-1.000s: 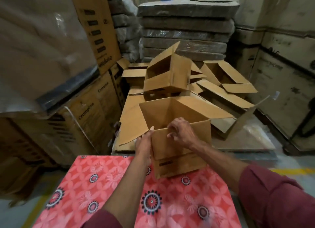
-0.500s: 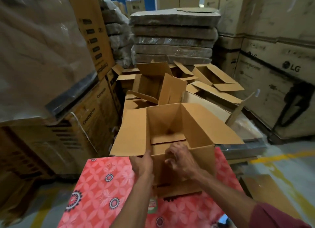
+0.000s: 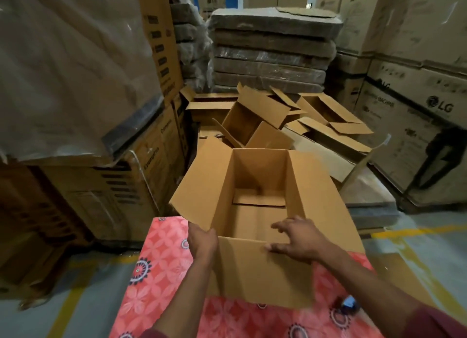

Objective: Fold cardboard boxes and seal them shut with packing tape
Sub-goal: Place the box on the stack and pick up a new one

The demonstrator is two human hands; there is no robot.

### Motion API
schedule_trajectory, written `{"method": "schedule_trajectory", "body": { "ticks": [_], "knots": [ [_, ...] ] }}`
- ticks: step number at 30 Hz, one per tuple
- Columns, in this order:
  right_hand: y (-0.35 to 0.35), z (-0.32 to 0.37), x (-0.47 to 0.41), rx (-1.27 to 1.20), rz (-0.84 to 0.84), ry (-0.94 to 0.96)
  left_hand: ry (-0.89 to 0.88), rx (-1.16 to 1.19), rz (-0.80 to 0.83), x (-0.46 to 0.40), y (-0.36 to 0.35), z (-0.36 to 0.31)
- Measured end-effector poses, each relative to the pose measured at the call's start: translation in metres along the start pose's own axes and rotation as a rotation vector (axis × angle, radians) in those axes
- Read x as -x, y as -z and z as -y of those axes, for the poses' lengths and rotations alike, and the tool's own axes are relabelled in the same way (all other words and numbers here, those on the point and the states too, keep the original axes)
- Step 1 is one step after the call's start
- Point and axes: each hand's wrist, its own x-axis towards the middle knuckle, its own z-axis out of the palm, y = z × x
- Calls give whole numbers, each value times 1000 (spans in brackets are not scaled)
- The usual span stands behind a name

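An open brown cardboard box stands on the red flowered table, its top flaps spread outward and its bottom flaps folded in. My left hand grips the box's near left corner at the rim. My right hand rests on the near rim, with its thumb on the outer wall and its fingers spread over the opening. A small dark object with a blue part, perhaps a tape roll, lies on the table beside my right forearm.
Several erected open boxes and flat cardboard sheets lie piled on a pallet behind the table. Tall stacked cartons stand on the right and wrapped cartons on the left. Wrapped flat bundles are stacked at the back.
The box came toward me and now stands upright on the table with its opening up. My right hand moved from inside the near flap to the near rim.
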Motion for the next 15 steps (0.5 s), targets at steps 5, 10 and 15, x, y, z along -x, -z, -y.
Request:
{"method": "schedule_trajectory", "body": {
  "ticks": [5,10,15],
  "knots": [
    [-1,8,12,134,178,147,-40,-48,44,-38,29,-6],
    [-44,105,-4,120,57,101,55,-73,1,-111,65,9],
    [-68,170,-24,-14,-95,-35,99,-58,-158,-82,102,25]
  ]
}}
